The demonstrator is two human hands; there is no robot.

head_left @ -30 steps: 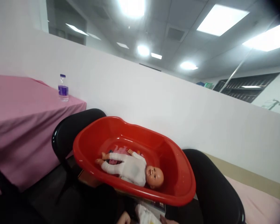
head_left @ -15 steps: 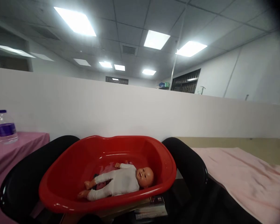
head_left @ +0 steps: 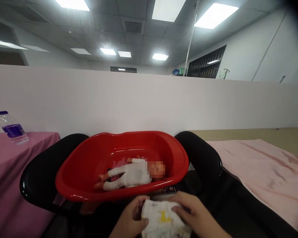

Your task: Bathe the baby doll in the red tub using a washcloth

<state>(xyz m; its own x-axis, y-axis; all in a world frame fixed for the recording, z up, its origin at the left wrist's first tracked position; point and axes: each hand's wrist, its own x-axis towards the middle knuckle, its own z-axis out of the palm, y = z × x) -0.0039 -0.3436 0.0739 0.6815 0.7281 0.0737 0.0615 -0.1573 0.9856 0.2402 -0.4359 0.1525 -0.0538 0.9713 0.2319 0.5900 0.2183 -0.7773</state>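
My left hand [head_left: 133, 216] and my right hand [head_left: 190, 210] hold a white diaper [head_left: 157, 220] with a yellow print between them, low in the middle of the head view. Left fingers and thumb grip its left side; the right hand's fingers lie over its right part. The diaper's lower edge runs toward the frame bottom. Just beyond the hands stands a red baby bathtub [head_left: 99, 195]. A baby doll [head_left: 136, 173] in a white outfit lies on its back inside, head to the right and feet to the left. Its head is pixelated.
Black armrests [head_left: 43, 175] flank the tub. On the left, a water bottle [head_left: 14, 130] stands on a pink-covered table [head_left: 43, 140]. A pale pink cloth [head_left: 260, 162] spreads over a surface at right. Behind runs a white partition [head_left: 144, 102].
Both hands have come into view at the bottom with the diaper. The camera has tilted down, so the ceiling lights sit higher in the picture. The doll still lies in the tub.
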